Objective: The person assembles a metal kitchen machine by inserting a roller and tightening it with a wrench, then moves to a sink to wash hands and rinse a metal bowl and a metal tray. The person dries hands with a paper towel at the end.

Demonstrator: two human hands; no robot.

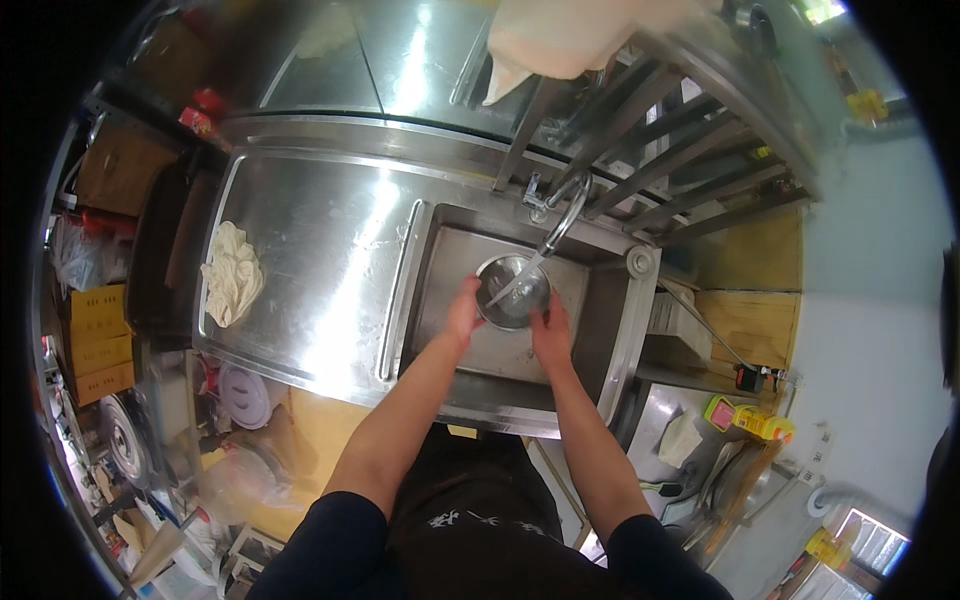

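Over the stainless steel sink (448, 268), I hold a round metal bowl (520, 312) between both hands. My left hand (464, 308) grips its left rim, and my right hand (550, 332) has hold of the lower right rim. Water (515, 281) streams into the bowl from the curved chrome faucet (568, 215) at the back of the sink. Some water shows inside the bowl. The fingertips under the bowl are hidden.
Left of the sink lies a steel drainboard (310, 230) with a crumpled white cloth (233, 275) at its far left. A slatted metal rack (680, 130) stands behind the faucet. Yellow bottles (765, 424) and utensils sit at the lower right. A lidded bucket (250, 394) stands below the drainboard.
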